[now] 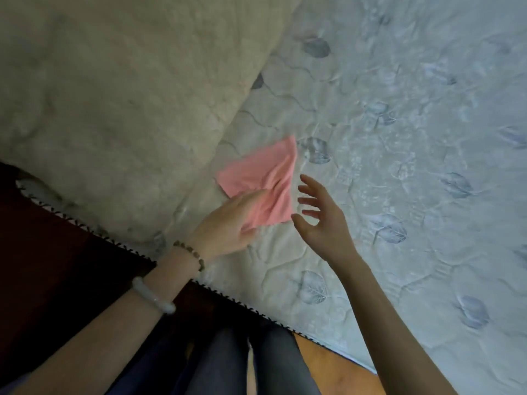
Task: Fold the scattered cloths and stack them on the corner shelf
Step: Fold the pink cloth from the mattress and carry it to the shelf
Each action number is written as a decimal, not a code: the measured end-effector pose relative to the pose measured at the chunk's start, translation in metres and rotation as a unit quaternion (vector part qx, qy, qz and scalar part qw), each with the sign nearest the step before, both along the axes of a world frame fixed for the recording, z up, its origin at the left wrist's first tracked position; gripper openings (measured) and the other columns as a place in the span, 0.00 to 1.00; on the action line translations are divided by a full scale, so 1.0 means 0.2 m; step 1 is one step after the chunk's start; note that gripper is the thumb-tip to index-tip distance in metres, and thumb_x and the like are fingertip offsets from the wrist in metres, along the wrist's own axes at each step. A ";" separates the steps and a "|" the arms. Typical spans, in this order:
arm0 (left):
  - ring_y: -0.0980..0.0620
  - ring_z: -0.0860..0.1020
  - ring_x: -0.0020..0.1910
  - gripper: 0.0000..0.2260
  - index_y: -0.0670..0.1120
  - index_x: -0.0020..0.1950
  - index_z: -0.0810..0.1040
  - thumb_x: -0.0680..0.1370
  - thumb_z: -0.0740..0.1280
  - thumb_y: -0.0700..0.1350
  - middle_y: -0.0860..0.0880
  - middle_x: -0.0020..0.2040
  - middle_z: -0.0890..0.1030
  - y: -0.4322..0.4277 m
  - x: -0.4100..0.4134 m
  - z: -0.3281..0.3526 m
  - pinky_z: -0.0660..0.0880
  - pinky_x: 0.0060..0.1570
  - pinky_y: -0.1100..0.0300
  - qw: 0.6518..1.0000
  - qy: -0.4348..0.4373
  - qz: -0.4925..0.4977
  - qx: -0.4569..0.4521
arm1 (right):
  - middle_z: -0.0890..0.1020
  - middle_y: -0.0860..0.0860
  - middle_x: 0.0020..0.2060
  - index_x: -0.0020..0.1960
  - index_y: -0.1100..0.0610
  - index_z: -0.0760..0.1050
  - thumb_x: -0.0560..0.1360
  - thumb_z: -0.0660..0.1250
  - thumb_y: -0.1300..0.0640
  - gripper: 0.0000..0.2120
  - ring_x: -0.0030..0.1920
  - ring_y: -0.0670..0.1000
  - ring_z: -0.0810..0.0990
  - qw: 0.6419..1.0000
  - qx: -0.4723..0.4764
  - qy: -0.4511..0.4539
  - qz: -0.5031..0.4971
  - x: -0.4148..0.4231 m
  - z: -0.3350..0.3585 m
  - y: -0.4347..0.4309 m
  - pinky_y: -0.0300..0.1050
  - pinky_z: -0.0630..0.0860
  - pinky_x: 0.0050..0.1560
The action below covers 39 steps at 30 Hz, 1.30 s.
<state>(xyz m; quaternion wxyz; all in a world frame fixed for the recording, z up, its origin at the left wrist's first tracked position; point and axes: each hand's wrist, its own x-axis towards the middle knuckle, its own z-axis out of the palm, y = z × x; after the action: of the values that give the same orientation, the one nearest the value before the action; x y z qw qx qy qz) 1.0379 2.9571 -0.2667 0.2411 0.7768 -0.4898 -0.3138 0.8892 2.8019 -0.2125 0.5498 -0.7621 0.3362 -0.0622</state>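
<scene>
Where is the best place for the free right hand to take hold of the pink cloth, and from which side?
Probably the pink cloth at its near right corner, coming from the right. The left hand pinches its left part, wrinkles fan out from there, and the right edge is free, next to the open right hand.

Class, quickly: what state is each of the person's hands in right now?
Left hand: pinches the wrinkled pink cloth, which gathers at the grip.
Right hand: open, fingers spread, holding nothing, just beside the cloth.
</scene>
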 end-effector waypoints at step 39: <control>0.42 0.76 0.49 0.11 0.40 0.54 0.80 0.75 0.61 0.38 0.40 0.50 0.80 -0.54 0.68 0.03 0.69 0.50 0.57 0.970 -0.204 0.035 -0.125 | 0.80 0.50 0.40 0.49 0.58 0.78 0.66 0.52 0.48 0.22 0.42 0.52 0.77 0.938 -0.160 0.102 -0.291 0.22 -0.43 -0.44 0.41 0.63 0.39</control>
<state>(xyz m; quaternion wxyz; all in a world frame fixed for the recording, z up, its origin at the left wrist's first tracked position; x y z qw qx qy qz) 1.1737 2.8490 -0.2614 0.2417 0.8052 -0.5361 -0.0762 0.9323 2.7141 -0.2991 0.3409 -0.7112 0.5833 -0.1944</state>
